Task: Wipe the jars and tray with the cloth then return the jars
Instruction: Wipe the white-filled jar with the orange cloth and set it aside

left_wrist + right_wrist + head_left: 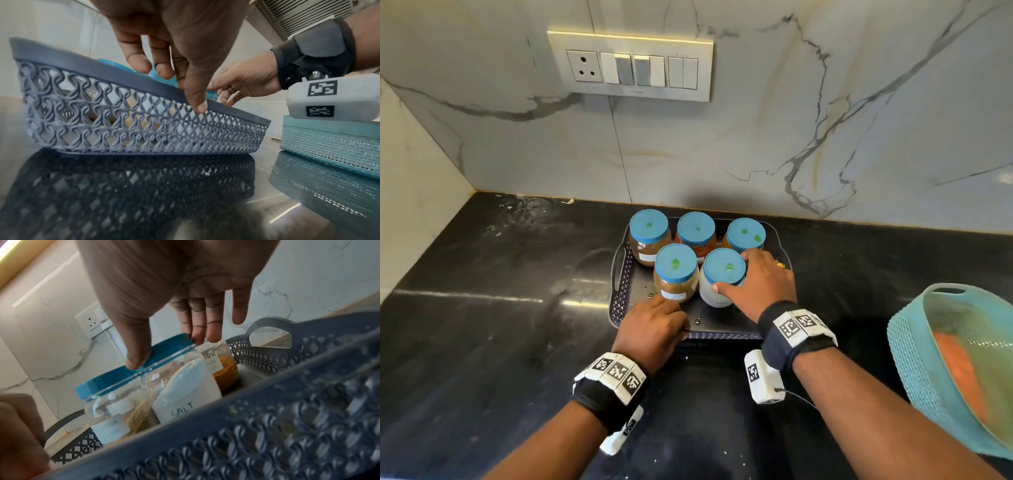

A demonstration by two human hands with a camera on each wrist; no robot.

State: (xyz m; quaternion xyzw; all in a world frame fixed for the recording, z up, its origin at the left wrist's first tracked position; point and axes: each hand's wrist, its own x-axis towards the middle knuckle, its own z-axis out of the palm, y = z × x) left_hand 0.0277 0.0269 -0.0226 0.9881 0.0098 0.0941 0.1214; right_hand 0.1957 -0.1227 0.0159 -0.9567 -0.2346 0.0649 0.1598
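Observation:
A dark lattice tray [619, 274] [144, 129] [267, 418] stands on the black counter near the wall with several blue-lidded jars in it. My right hand [736, 274] [169, 351] grips the lid of the front-right jar, the white salt jar [717, 291] [185, 394], thumb in front and fingers behind. A brown-filled jar [675, 274] stands to its left. My left hand [667, 308] [183, 90] holds the tray's front rim, thumb on the outer wall and fingers curled over the inside. The orange cloth [959, 373] lies in a teal basket [914, 359] [329, 146] at the right.
Three more jars [695, 231] fill the tray's back row. A switch panel [630, 66] sits on the marble wall behind. A side wall closes the counter's left corner. Water drops dot the tray floor [698, 320].

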